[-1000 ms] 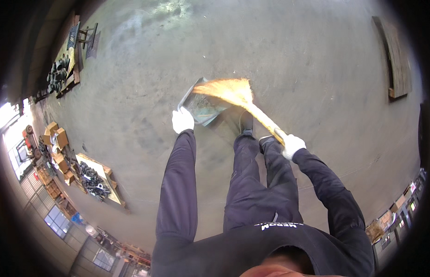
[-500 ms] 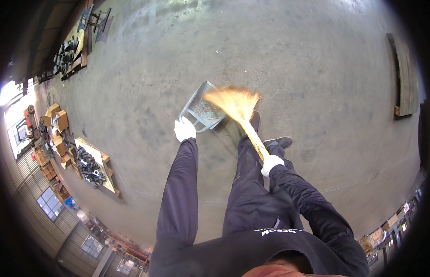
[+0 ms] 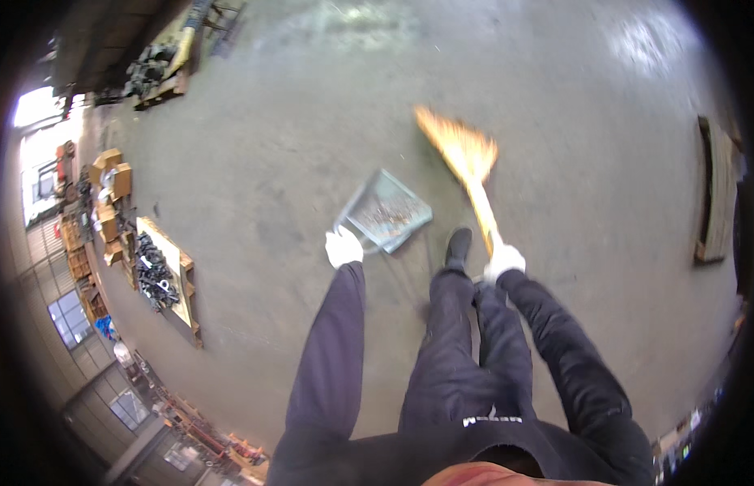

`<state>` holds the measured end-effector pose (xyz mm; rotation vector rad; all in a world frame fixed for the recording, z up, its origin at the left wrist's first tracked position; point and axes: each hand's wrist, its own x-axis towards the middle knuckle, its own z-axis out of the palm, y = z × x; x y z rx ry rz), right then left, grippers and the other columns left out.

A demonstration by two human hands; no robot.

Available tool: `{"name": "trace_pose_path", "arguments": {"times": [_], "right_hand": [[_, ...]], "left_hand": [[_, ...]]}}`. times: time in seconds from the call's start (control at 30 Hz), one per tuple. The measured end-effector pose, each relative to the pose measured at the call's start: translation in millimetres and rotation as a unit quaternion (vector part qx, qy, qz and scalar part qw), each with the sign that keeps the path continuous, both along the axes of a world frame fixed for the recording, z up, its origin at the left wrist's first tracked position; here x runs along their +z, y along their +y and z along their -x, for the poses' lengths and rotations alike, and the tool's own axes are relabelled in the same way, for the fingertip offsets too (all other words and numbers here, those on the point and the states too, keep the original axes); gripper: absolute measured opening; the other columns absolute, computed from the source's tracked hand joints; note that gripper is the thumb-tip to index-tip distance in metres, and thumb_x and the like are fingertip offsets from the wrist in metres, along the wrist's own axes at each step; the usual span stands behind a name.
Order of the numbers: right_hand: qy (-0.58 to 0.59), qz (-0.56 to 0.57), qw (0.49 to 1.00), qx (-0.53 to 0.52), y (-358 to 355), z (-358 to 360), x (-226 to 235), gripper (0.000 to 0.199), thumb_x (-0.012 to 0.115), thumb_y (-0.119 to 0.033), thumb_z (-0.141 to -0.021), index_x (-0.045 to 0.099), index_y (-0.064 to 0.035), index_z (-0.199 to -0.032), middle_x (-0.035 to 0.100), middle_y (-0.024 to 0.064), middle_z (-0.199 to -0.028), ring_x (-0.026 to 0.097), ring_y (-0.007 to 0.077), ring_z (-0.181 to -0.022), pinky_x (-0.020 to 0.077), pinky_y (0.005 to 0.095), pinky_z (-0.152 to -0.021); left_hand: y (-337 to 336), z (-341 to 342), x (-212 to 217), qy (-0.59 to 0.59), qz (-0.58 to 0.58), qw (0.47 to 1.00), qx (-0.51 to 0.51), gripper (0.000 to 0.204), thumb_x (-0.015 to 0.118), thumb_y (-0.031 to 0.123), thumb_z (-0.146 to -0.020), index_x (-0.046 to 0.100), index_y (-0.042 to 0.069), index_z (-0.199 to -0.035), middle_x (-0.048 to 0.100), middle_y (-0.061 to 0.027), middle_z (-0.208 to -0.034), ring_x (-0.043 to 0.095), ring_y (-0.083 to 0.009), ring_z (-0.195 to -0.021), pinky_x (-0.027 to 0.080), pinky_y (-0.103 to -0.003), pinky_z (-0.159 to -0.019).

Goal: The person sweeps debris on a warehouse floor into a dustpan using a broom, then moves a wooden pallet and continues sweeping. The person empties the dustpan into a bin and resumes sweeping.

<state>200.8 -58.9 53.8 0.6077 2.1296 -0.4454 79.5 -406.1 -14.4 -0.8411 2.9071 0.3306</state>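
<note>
My left hand (image 3: 343, 248), in a white glove, is closed on the handle of a grey-green dustpan (image 3: 375, 194). Loose debris (image 3: 393, 215) lies inside the pan. In a white glove too, my right hand (image 3: 504, 262) grips the yellow handle of a broom (image 3: 466, 150). The broom's tan bristles fan out ahead and to the right of the dustpan, apart from it and slightly blurred. Whether the bristles touch the floor I cannot tell.
Grey concrete floor (image 3: 288, 138) surrounds my shoes (image 3: 459, 245). Pallets with dark metal parts (image 3: 154, 275) and cardboard boxes (image 3: 109, 182) stand along the left. Another pallet of dark parts (image 3: 154, 69) is at the far left. Long wooden planks (image 3: 715, 190) lie at right.
The broom has swung from over the dustpan to beyond it on the right. The dustpan's inside with its debris now shows uncovered. Both hands keep their grip.
</note>
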Motion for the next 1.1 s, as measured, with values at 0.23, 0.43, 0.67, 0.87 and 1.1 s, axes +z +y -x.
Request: {"name": "trace_pose_path", "arguments": {"times": [0.23, 0.43, 0.67, 0.87, 1.1], "right_hand": [[-0.031, 0.140, 0.987, 0.071, 7, -43, 83, 0.078, 0.062, -0.021, -0.073, 0.036, -0.0222, -0.146, 0.067, 0.0236, -0.107, 0.065, 0.0381, -0.098, 0.0511, 0.0437, -0.087], [-0.025, 0.008, 0.995, 0.099, 111, -44, 208, 0.086, 0.061, -0.016, -0.070, 0.030, -0.0260, -0.150, 0.068, 0.0201, -0.102, 0.066, 0.0362, -0.097, 0.0515, 0.0427, -0.086], [0.051, -0.085, 0.962, -0.255, 179, -169, 264, 0.096, 0.057, -0.001, -0.070, 0.017, -0.0254, -0.153, 0.067, 0.0259, -0.097, 0.067, 0.0407, -0.090, 0.0536, 0.0445, -0.082], [0.104, 0.047, 0.783, -0.612, 249, -160, 182, 0.089, 0.052, 0.013, -0.069, 0.020, -0.0176, -0.146, 0.053, 0.0133, -0.066, 0.053, 0.0269, -0.041, 0.0444, 0.0413, -0.036], [0.032, 0.225, 0.817, -0.530, 396, -93, 76, 0.034, 0.064, 0.000, -0.070, 0.059, -0.0003, -0.104, 0.062, 0.0096, -0.082, 0.061, 0.0225, -0.074, 0.0510, 0.0349, -0.067]], "left_hand": [[-18, 4, -6, -0.050, -0.051, 0.997, 0.014, 0.040, 0.049, 0.034, -0.094, 0.057, -0.005, -0.092, 0.066, -0.0275, -0.086, 0.066, -0.0438, -0.082, 0.052, -0.048, -0.073], [0, 22, 74, 0.000, -0.170, 0.975, 0.142, 0.049, 0.054, 0.037, -0.092, 0.059, -0.011, -0.099, 0.064, -0.0327, -0.097, 0.065, -0.0428, -0.095, 0.050, -0.046, -0.086], [7, 53, 183, 0.115, -0.380, 0.857, 0.329, 0.058, 0.055, 0.043, -0.094, 0.059, -0.015, -0.097, 0.067, -0.0226, -0.079, 0.065, -0.0296, -0.067, 0.052, -0.040, -0.060], [104, 236, 189, 0.157, -0.334, 0.879, 0.301, 0.058, 0.054, 0.041, -0.090, 0.062, -0.016, -0.094, 0.067, -0.0258, -0.087, 0.067, -0.0353, -0.079, 0.053, -0.043, -0.071], [124, 260, 277, 0.288, -0.537, 0.689, 0.393, 0.047, 0.056, 0.042, -0.095, 0.050, -0.003, -0.109, 0.053, -0.0100, -0.086, 0.051, -0.0204, -0.065, 0.046, -0.038, -0.052]]}}
